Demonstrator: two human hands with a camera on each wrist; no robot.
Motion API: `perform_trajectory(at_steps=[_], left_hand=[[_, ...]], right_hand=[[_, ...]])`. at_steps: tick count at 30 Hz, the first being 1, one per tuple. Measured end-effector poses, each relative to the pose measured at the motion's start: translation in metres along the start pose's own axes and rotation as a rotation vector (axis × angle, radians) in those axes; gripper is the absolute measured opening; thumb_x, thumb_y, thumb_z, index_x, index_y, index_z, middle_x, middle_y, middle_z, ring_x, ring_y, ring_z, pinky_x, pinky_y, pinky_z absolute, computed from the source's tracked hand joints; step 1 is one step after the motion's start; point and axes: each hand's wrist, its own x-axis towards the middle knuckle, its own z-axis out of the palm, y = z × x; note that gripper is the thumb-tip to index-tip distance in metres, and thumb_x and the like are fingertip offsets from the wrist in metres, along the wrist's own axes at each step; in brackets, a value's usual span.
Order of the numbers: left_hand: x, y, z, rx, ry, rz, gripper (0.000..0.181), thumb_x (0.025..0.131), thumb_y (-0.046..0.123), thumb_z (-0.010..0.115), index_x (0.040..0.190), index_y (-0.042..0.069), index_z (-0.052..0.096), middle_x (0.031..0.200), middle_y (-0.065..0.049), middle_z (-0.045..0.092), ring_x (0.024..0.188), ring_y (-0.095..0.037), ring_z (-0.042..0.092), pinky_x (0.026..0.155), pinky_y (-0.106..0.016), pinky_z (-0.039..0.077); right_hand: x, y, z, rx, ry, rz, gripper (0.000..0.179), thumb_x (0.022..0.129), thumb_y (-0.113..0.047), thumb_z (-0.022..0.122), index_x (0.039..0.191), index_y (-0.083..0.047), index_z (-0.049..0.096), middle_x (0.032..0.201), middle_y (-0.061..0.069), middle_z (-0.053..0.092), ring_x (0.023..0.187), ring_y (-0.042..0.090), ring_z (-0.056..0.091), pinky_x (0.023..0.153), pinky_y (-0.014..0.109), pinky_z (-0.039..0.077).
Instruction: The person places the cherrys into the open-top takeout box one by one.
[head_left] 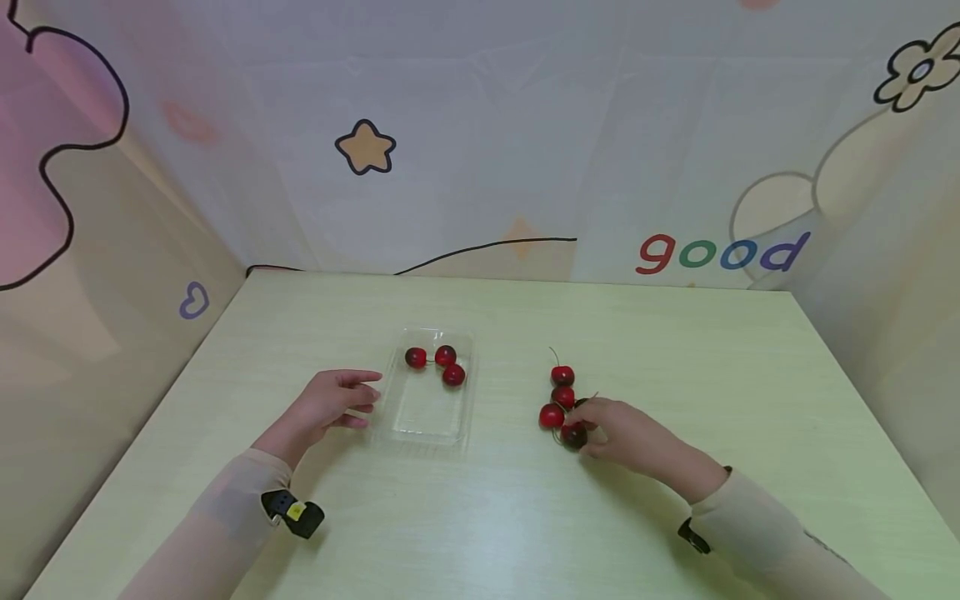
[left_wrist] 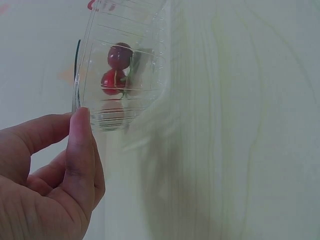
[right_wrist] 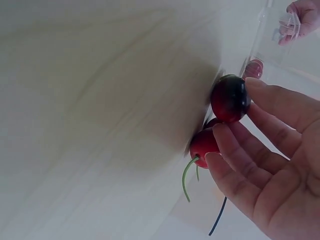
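Dark red cherries (head_left: pixel 453 375) lie in the far half of a clear plastic box (head_left: pixel 427 437) on the table. At the box's left side is my left hand (head_left: pixel 341 404); in the left wrist view its fingertips (left_wrist: pixel 81 117) pinch the rim. Right of the box, several cherries (head_left: pixel 551 416), some with thin stems, lie close together. My right hand (head_left: pixel 626 433) reaches over them from the right. Its thumb and fingers hold a dark cherry (right_wrist: pixel 230 98) at the near end of the group, with another red cherry (right_wrist: pixel 204 146) beside the fingers.
The pale wood-grain table (head_left: pixel 495 533) stands against a printed cloth backdrop (head_left: pixel 487 150) at the back and sides. A bare strip of tabletop lies between the box and the cherry group. Dark straps with small devices (head_left: pixel 294 512) sit on both sleeves.
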Motion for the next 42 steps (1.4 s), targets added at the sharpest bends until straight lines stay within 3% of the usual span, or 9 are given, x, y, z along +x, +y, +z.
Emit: perform_trajectory(at_steps=[5,24,34,42], left_hand=[[0.001,0.000,0.000,0.004,-0.004,-0.004,0.045,0.103,0.013,0.058,0.146,0.002,0.054,0.135,-0.024,0.063,0.098,-0.020,0.064,0.071,-0.021,0.060],[0.002,0.000,0.001,0.000,0.004,-0.006,0.045,0.103,0.014,0.058,0.146,0.002,0.054,0.135,-0.024,0.063,0.098,-0.020,0.064,0.071,-0.021,0.061],[0.001,-0.001,0.001,-0.003,0.009,-0.008,0.045,0.103,0.014,0.058,0.146,0.002,0.054,0.135,-0.024,0.063,0.099,-0.022,0.064,0.070,-0.021,0.061],[0.001,0.000,0.001,-0.005,0.001,-0.008,0.045,0.103,0.013,0.058,0.146,0.002,0.053,0.135,-0.024,0.063,0.098,-0.021,0.063,0.070,-0.021,0.061]], right_hand=[[0.003,-0.003,0.001,-0.059,-0.010,0.000,0.035,0.085,-0.008,0.081,0.118,-0.003,0.072,0.115,0.010,0.073,0.101,0.023,0.066,0.093,0.044,0.059],[0.005,0.002,0.008,-0.083,0.018,-0.049,0.031,0.084,-0.003,0.080,0.114,-0.002,0.072,0.114,0.010,0.073,0.100,0.023,0.067,0.092,0.042,0.060],[-0.001,-0.001,-0.003,-0.055,0.038,-0.019,0.033,0.085,-0.002,0.079,0.117,-0.002,0.071,0.114,0.010,0.073,0.101,0.023,0.067,0.093,0.043,0.060],[-0.002,-0.003,-0.010,-0.080,0.070,-0.065,0.032,0.084,-0.001,0.080,0.115,-0.002,0.071,0.109,0.008,0.074,0.097,0.020,0.068,0.090,0.041,0.061]])
